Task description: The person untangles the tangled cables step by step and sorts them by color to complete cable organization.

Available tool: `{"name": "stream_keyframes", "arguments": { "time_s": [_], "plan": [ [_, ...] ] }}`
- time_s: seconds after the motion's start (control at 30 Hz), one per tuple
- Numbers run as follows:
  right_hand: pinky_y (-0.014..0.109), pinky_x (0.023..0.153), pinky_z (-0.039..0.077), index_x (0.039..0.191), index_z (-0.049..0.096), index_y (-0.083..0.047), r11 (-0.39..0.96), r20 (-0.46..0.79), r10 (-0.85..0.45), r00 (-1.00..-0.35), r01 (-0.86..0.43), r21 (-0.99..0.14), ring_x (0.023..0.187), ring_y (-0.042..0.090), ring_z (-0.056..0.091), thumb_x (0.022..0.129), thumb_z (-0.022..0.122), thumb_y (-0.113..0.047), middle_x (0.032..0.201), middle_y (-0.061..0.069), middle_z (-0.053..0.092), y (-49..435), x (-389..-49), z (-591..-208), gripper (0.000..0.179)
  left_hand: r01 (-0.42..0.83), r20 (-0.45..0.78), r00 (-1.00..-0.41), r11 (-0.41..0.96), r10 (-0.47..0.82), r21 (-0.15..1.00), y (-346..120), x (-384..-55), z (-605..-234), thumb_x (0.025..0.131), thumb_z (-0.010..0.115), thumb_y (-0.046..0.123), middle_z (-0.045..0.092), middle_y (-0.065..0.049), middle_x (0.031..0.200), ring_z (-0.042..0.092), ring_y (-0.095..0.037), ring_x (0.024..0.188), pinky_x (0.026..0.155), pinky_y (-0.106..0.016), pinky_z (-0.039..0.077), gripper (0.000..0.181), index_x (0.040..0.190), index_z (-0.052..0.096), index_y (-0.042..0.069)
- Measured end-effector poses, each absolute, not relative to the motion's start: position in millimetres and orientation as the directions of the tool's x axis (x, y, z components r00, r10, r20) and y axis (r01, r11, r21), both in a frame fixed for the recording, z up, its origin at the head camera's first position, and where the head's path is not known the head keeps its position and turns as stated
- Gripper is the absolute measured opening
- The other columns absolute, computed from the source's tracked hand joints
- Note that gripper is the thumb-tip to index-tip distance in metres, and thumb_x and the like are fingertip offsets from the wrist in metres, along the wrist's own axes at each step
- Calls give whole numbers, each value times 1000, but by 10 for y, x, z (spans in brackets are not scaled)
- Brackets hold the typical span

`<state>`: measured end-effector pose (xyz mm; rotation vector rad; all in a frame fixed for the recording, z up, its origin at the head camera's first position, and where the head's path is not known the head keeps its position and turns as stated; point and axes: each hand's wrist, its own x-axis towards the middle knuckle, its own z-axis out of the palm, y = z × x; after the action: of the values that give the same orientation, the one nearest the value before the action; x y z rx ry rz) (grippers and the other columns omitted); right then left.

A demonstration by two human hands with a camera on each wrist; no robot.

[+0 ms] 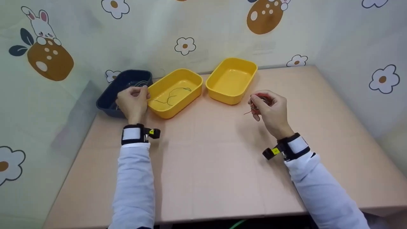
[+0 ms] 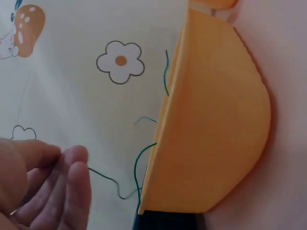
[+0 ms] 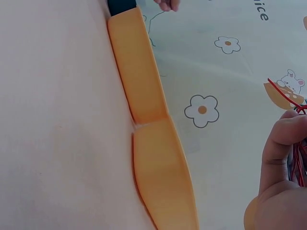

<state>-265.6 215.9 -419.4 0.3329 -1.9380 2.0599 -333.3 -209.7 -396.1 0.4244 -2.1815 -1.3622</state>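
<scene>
Hands, two, well apart, both occupied. Left hand (image 1: 133, 103): thumb and fingertips are pinching a green wire (image 2: 103, 175) beside the dark bin (image 1: 109, 109), near the far left corner of the worktop (image 1: 206, 165). Wire: running from the fingertips into the middle bin (image 1: 182, 106), which is standing near the far edge. Right hand (image 1: 270, 109): clasping a red bundle (image 1: 266, 98) above the worktop's right half, before the right bin (image 1: 230, 99); one red end (image 3: 281, 92) is poking free.

Risks, judged: the wire, being thin, could be slipping from the pinch. Its slack is lying in bends inside the middle bin; a crossing or the rim could be snagging it, a hard pull then shifting the bin. A slackening clasp could be letting strands spring out, the red end catching first.

Writing: lettering (image 3: 262, 10) on the wall cloth (image 3: 201, 76), apparently reading "nice". Yellow labels (image 1: 275, 150) on the wrist cameras (image 1: 156, 134) are showing too small for reading. Brands: none legible.
</scene>
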Motion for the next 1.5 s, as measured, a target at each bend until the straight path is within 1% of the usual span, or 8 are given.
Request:
{"name": "stream_keyframes", "arguments": {
  "time_s": [0.23, 0.43, 0.7, 0.9, 1.03, 1.13, 1.3, 1.5],
  "plan": [
    [20, 49, 52, 115, 76, 3, -40, 365, 55, -930, -367, -929, 63, 14, 64, 110, 75, -16, 93, 7, 78, 2165, -2661, -4197, 19, -23, 273, -903, 671, -332, 741, -2001, -3359, -4021, 110, 72, 25, 85, -20, 118, 77, -33, 108, 97, -44, 61, 29, 121, 86, 3],
    [20, 49, 52, 112, 78, 0, -54, 368, 53, -928, -371, -927, 63, 15, 64, 109, 77, -15, 95, 18, 76, 2157, -2659, -4183, 15, 31, 235, -951, 697, -200, 716, -1947, -3357, -4020, 114, 67, 20, 84, -20, 122, 77, -33, 114, 100, -46, 64, 28, 125, 84, 1],
    [20, 48, 52, 113, 77, 0, -60, 377, 45, -925, -379, -923, 61, 15, 63, 109, 76, -14, 92, 9, 77, 2144, -2650, -4184, 14, 148, 444, -821, 617, -360, 773, -1910, -3398, -4024, 113, 72, 23, 88, -15, 112, 82, -29, 103, 86, -27, 56, 26, 121, 87, 3],
    [20, 48, 52, 112, 77, 2, -67, 386, 40, -922, -388, -919, 61, 15, 63, 110, 76, -14, 92, 11, 77, 2145, -2657, -4189, 16, 232, 498, -738, 522, -456, 821, -1909, -3367, -3898, 113, 72, 23, 88, -12, 116, 84, -24, 106, 96, -26, 64, 24, 119, 88, 5],
    [20, 48, 52, 112, 77, 3, -74, 385, 39, -922, -386, -919, 61, 15, 63, 109, 76, -13, 96, 28, 73, 2143, -2657, -4191, 16, 273, 515, -714, 489, -475, 828, -1909, -3311, -3784, 114, 71, 24, 87, -11, 120, 84, -21, 113, 107, -28, 65, 25, 121, 87, 6],
    [20, 48, 52, 112, 77, 2, -68, 378, 40, -925, -380, -922, 61, 15, 63, 109, 76, -14, 97, 28, 73, 2148, -2656, -4193, 16, 282, 519, -719, 489, -462, 825, -1903, -3270, -3722, 115, 69, 24, 87, -11, 121, 83, -18, 115, 110, -26, 64, 25, 121, 86, 7],
    [20, 49, 53, 113, 78, -1, -47, 364, 40, -931, -365, -930, 62, 15, 64, 110, 76, -15, 97, 24, 74, 2154, -2655, -4203, 15, 215, 489, -760, 545, -427, 811, -1926, -3260, -3721, 115, 69, 25, 88, -12, 116, 81, -21, 102, 96, -20, 62, 26, 119, 87, 7],
    [21, 48, 51, 115, 75, 7, -61, 359, 26, -933, -360, -931, 62, 16, 63, 110, 74, -11, 94, 23, 73, 2139, -2661, -4200, 19, 81, 422, -830, 670, -364, 738, -2015, -3338, -3897, 111, 68, 22, 86, -21, 111, 79, -37, 103, 96, -44, 60, 29, 119, 86, 0]
  ]
}}
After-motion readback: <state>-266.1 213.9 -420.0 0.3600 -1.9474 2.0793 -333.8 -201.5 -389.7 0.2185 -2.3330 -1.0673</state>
